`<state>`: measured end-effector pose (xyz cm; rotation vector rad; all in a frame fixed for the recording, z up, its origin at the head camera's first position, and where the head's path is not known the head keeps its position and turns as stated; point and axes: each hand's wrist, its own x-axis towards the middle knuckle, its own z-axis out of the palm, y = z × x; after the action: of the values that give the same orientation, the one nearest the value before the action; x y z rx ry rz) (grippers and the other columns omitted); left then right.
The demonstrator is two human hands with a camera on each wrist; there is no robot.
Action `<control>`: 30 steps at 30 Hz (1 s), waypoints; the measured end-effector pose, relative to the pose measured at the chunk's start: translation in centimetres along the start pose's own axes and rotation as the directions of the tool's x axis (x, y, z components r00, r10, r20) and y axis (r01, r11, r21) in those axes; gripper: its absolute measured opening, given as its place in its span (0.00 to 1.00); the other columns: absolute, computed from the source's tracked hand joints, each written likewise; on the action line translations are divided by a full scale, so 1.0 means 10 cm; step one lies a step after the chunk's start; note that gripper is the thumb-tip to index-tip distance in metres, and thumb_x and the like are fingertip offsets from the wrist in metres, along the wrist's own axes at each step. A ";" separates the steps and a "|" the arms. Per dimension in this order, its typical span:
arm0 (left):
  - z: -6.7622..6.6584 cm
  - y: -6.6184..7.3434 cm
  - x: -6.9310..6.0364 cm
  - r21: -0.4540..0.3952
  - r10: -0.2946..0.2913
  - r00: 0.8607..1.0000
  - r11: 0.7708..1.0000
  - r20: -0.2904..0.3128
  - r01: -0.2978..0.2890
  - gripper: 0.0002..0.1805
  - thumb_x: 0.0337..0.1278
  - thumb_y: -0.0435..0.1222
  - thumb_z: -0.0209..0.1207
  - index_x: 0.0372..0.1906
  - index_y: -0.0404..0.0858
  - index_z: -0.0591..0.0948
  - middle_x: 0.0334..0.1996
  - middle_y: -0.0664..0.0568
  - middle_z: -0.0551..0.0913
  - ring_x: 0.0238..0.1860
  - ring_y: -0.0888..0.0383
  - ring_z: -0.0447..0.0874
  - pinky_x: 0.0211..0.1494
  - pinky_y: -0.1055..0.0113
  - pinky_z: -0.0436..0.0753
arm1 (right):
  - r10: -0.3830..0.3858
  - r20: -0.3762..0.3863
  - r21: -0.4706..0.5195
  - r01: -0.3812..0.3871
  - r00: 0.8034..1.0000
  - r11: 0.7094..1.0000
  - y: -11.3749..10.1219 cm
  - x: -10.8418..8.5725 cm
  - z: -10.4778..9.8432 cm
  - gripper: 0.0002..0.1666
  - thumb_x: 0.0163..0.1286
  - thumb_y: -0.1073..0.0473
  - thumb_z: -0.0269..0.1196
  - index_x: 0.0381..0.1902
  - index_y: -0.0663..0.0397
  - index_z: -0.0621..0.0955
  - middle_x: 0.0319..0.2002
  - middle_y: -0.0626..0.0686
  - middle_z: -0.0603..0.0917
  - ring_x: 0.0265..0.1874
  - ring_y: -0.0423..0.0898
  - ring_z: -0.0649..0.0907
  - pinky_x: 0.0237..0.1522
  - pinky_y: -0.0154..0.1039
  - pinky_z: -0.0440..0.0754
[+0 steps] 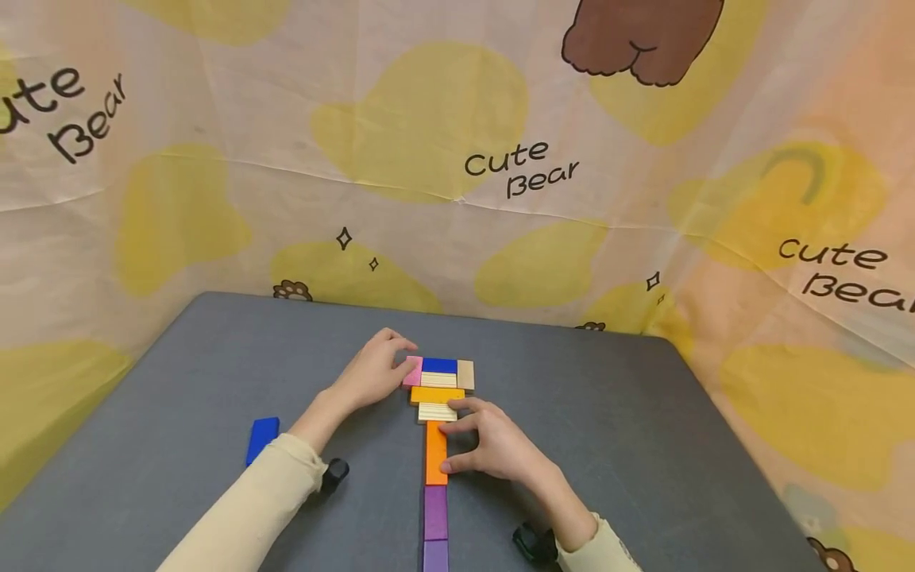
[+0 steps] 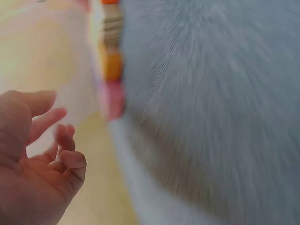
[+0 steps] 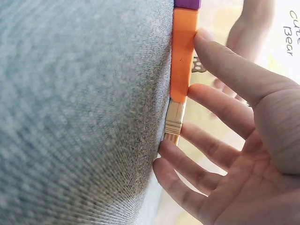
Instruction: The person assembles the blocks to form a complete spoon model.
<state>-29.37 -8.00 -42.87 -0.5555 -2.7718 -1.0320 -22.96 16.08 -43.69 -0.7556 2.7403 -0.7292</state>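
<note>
Flat coloured blocks form a line on the grey table, topped by a wider cluster. My left hand [image 1: 372, 372], fingers loosely bent, is at the pink block [image 1: 411, 375] on the cluster's left; whether it touches is unclear. Beside the pink block lie a blue block [image 1: 439, 365], a cream ridged block [image 1: 438, 380] and a tan block [image 1: 466, 375]. Below come a yellow-orange block [image 1: 431, 395] and another ridged piece [image 1: 437, 412]. My right hand [image 1: 496, 445] has its fingers spread along the right side, thumb tip against the orange block [image 3: 183, 51]. Purple blocks [image 1: 435, 512] continue toward me.
A separate blue block [image 1: 263, 438] lies left of the line, near the left sleeve [image 1: 250, 500]. Printed cloth [image 1: 429, 119] hangs behind the grey table [image 1: 608, 413]. Black wrist devices [image 1: 534, 543] sit below both wrists. The left wrist view is blurred.
</note>
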 end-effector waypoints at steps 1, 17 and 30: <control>-0.09 -0.01 -0.08 -0.011 0.030 0.999 1.000 -0.017 -0.030 0.15 0.65 0.38 0.62 0.52 0.37 0.84 0.48 0.45 0.77 0.41 0.50 0.77 0.46 0.55 0.78 | 0.001 -0.001 0.002 -0.001 1.000 1.000 0.00 0.00 0.00 0.34 0.49 0.38 0.77 0.54 0.42 0.86 0.65 0.48 0.72 0.64 0.54 0.68 0.62 0.57 0.66; -1.20 -1.02 -1.38 -0.046 0.097 0.995 0.994 -0.018 -0.097 0.14 0.59 0.31 0.66 0.49 0.45 0.86 0.49 0.57 0.82 0.47 0.60 0.80 0.42 0.67 0.81 | -0.006 0.001 0.028 0.006 1.000 1.000 -0.02 0.00 0.00 0.33 0.50 0.41 0.77 0.54 0.44 0.86 0.66 0.49 0.72 0.64 0.55 0.68 0.63 0.57 0.65; -1.07 -1.17 -1.55 -0.232 0.084 0.987 0.971 0.139 -0.050 0.29 0.55 0.27 0.67 0.64 0.41 0.77 0.59 0.49 0.77 0.51 0.61 0.79 0.45 0.67 0.80 | 0.002 -0.004 0.017 -0.002 1.000 1.000 0.00 -0.03 -0.02 0.33 0.50 0.40 0.77 0.55 0.42 0.86 0.66 0.48 0.72 0.64 0.54 0.67 0.62 0.57 0.65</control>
<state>-19.64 -27.68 -45.72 -0.7800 -2.7526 -1.3565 -22.73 16.32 -43.46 -0.7488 2.7344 -0.7532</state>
